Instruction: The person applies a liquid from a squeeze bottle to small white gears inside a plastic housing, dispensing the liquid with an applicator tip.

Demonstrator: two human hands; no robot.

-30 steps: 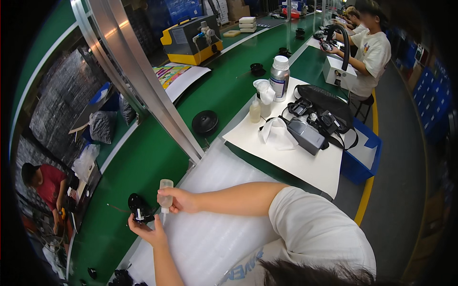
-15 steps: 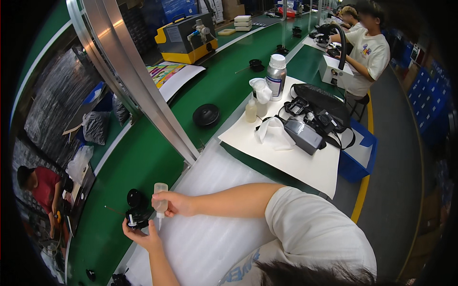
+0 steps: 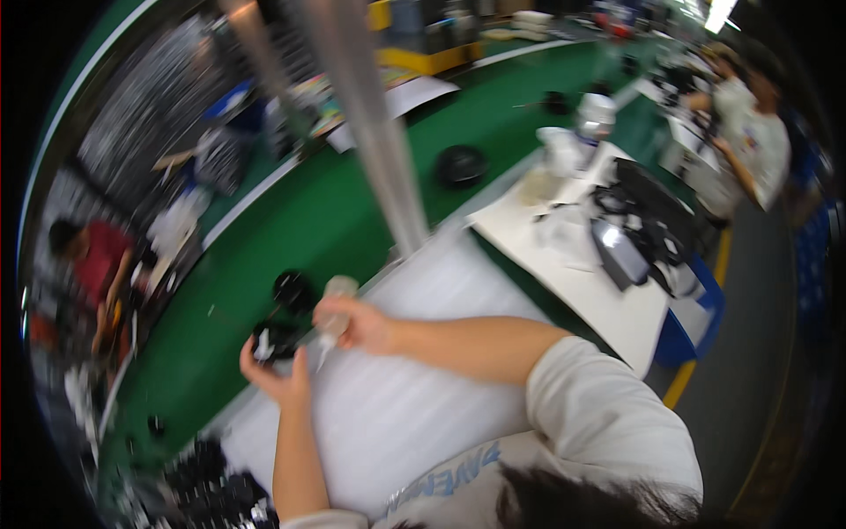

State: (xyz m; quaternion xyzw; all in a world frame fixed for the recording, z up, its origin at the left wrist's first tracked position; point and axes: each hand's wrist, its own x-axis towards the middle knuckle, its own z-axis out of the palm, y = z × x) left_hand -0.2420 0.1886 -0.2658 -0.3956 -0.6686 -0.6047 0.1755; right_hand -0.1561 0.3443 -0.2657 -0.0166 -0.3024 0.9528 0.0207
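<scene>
My left hand [image 3: 280,381] is closed around a black part with a white piece [image 3: 275,342] on it; motion blur hides its exact kind. Just to the right, my right hand [image 3: 359,324] grips a translucent squeeze bottle [image 3: 340,291], its thin nozzle tilted downward beside the black part and apart from it. Behind both hands, a round black part [image 3: 293,289] sits on the green belt. White foam sheeting [image 3: 423,353] lies beneath my forearms.
A metal post [image 3: 374,132] rises beyond my hands. To the right, a white board [image 3: 582,309] carries a silver bottle [image 3: 595,123], a grey box [image 3: 619,251] and a black bag [image 3: 656,203]. Several black parts [image 3: 211,476] pile up at lower left. A co-worker [image 3: 762,132] is at the far right.
The view has swung, so the scene sits farther right and is blurred; the pile of black parts at lower left shows more. Both hands keep their holds, bottle and black part still side by side.
</scene>
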